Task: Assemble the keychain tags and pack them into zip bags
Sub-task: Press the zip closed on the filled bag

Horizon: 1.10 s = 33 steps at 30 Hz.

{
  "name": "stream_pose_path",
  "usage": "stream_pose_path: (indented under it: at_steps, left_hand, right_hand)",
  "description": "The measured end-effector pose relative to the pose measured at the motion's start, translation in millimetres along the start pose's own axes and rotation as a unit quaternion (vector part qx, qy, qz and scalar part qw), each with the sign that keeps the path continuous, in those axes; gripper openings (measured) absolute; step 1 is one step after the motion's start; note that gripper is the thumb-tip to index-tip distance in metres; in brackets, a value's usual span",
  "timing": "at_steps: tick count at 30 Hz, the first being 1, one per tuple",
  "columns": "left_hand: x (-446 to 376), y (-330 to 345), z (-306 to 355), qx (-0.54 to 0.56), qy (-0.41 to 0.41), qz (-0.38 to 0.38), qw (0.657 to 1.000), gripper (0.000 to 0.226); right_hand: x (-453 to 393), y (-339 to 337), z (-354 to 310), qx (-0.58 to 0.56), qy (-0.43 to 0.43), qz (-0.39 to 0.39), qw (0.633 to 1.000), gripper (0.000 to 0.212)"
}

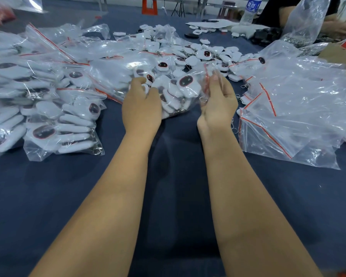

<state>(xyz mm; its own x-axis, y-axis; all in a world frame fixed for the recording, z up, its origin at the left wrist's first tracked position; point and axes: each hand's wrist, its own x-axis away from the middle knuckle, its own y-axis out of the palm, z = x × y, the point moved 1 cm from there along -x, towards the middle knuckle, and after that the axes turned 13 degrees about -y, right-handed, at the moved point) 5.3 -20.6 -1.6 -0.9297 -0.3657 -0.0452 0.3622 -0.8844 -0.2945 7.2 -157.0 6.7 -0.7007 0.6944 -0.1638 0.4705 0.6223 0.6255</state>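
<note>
A clear zip bag [181, 92] stuffed with white keychain tags with dark oval faces sits between my hands over the dark blue table. My left hand [141, 105] grips the bag's left side, fingers curled into the plastic. My right hand [218, 100] pinches the bag's red-striped zip edge on the right, thumb up. Loose tags [207, 53] lie in a heap just beyond the bag.
Filled bags [54, 120] are piled at the left. Empty zip bags [292, 120] with red strips lie at the right. Another person's arm [336, 25], a big plastic bag and a water bottle [250, 11] are at the far right. Bare table cloth [174, 186] spreads under my forearms.
</note>
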Motion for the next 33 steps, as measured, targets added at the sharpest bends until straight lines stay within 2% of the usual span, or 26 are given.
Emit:
stream_pose_path:
  at_steps: [3,5,8,9,11,13,15,18,21,22,25,28,30,33]
  left_hand:
    - [-2.1,-1.7,-0.7,0.068,-0.032,-0.005,0.997,0.023]
    - [-1.1,-2.8,-0.2,0.116,-0.042,0.008,0.992,0.024]
    - [-4.3,-7.8,1.3,0.123,-0.017,0.049,0.991,0.026]
    - [-5.9,-9.1,2.4,0.144,-0.038,0.018,0.989,0.022]
    - [-6.1,-8.5,4.4,0.161,-0.102,-0.092,0.977,0.014]
    - [-5.0,-5.8,1.8,0.063,-0.098,-0.160,0.980,0.017]
    - [-4.9,-5.5,0.6,0.011,-0.070,-0.181,0.981,0.026]
    - [-6.8,-9.8,3.1,0.054,-0.130,-0.237,0.961,0.043]
    - [-10.0,-9.5,2.1,0.096,-0.151,-0.276,0.944,0.059]
    - [-9.7,-9.0,1.3,0.111,-0.142,-0.284,0.942,0.058]
    - [-10.7,-8.1,0.7,0.148,-0.106,-0.278,0.943,0.036]
    - [-13.3,-7.9,-0.4,0.238,-0.111,-0.249,0.932,0.035]
    - [-13.1,-7.5,0.5,0.282,-0.124,-0.245,0.919,0.033]
    - [-12.6,-6.5,4.1,0.363,-0.165,-0.255,0.881,0.025]
  right_hand:
    - [-4.9,-4.8,-3.3,-0.047,0.049,0.023,0.997,0.013]
    - [-7.8,-8.4,-5.1,-0.074,0.091,0.014,0.993,0.016]
    - [-8.4,-9.4,-5.1,-0.096,0.174,-0.022,0.980,0.026]
    - [-7.7,-8.2,-4.8,-0.099,0.196,-0.035,0.975,0.031]
    - [-5.6,-4.8,-2.7,-0.090,0.220,-0.056,0.970,0.036]
    - [-4.4,-2.8,0.8,-0.078,0.223,-0.059,0.970,0.033]
    - [-5.2,-2.5,2.1,-0.066,0.218,-0.049,0.972,0.030]
    - [-4.2,-3.2,1.2,-0.042,0.201,-0.067,0.976,0.037]
    - [1.4,-1.1,-0.5,-0.041,0.179,-0.125,0.975,0.031]
    - [3.2,0.3,-0.9,-0.042,0.174,-0.151,0.972,0.031]
    - [3.8,1.9,0.7,-0.031,0.164,-0.197,0.966,0.031]
    - [4.0,2.6,3.6,-0.016,0.168,-0.176,0.970,0.021]
    - [2.0,1.7,5.4,0.040,0.147,-0.154,0.976,0.004]
    - [-0.1,-0.4,6.5,0.093,0.125,-0.136,0.978,0.014]
